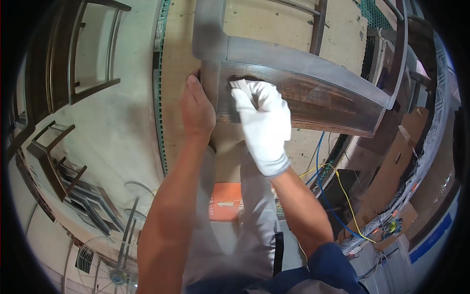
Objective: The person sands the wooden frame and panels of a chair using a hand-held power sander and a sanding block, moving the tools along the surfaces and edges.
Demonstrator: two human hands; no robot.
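Note:
A dark brown wooden chair frame (313,100) with dull greyish rails lies in front of me on a light, plywood-like surface (274,19). My bare left hand (198,110) is closed around the left end of its broad curved panel, the thumb up and the other fingers mostly hidden. A white knitted glove covers my right hand (264,117). Between its thumb and fingers I pinch a small pale folded piece, apparently sandpaper (241,86), against the panel's dark face near its left end. The underside of that piece is hidden.
More dark wooden chair frames (61,63) stand at the left. A floor fan (117,274) is at the lower left. Blue and yellow hoses (345,196) hang at the right, beside cardboard (391,171). An orange-red box (226,202) shows between my legs.

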